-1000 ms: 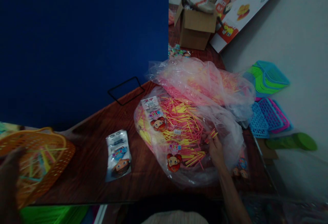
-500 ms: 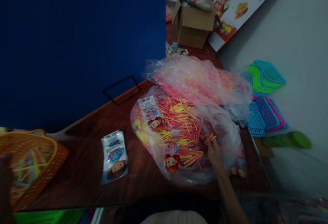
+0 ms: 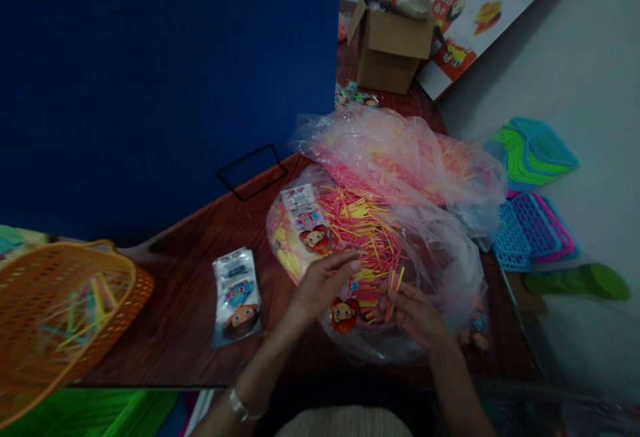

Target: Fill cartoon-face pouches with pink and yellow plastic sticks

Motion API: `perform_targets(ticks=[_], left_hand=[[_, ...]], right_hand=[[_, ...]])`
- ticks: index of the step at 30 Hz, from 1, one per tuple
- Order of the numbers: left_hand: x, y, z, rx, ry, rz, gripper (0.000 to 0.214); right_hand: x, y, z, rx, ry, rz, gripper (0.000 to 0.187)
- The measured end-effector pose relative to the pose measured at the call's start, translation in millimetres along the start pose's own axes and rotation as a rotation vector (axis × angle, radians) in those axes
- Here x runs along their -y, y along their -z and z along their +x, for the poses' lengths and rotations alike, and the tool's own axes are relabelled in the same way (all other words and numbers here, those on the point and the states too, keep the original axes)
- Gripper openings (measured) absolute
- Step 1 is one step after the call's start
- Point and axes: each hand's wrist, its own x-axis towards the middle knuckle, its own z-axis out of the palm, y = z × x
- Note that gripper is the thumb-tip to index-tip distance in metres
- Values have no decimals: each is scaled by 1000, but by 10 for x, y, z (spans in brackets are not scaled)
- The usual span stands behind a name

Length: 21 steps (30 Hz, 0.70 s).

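A clear plastic bag (image 3: 440, 277) lies spread on the table, full of loose thin pink and yellow sticks (image 3: 367, 223). My right hand (image 3: 415, 311) pinches a small bunch of these sticks (image 3: 396, 281), held upright over the bag's near right part. My left hand (image 3: 325, 283) reaches over the bag's near left side, fingers stretched and thumb apart, with nothing visible in it. Below its fingers sits a printed packet with a red-haired cartoon face (image 3: 344, 315). A similar white packet (image 3: 306, 220) rests on the sticks behind that hand.
Silver printed packets (image 3: 237, 297) lie left of the bag. An orange basket (image 3: 135, 283) holding some coloured sticks stands far left. A second bag of sticks (image 3: 400, 150) and a cardboard box (image 3: 390, 47) are behind. Stacked plastic baskets (image 3: 535, 153) sit right, by the wall.
My left hand has come from the far left edge, by the orange basket, to the bag. My right hand has moved slightly nearer me, still with sticks. The view has shifted a little.
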Motion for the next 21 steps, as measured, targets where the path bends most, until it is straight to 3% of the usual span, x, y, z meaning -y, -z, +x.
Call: perform_targets(ticks=[2,5,7,11,16,21], left_hand=[[75,-268,89,81,-15,-24,22],[171,-428,123,181,5,-70,20],[201,-432,118,144,-6,-89,21],[163,-391,117,-54,-106,-63,16],[129,-384,107,34,-185,-30,11],[166,-451,93,32,-218,66,10]], right_hand=[[1,-79,-29,38,-5,-24,23],[1,-157,-36,51,21,-144,24],[5,-186,-23,19,47,-268,27],[20,-220,13,-81,150,-553,24],[2,-279,29,-106,179,-683,18],[-69,-339,32,-156,200,-799,18]])
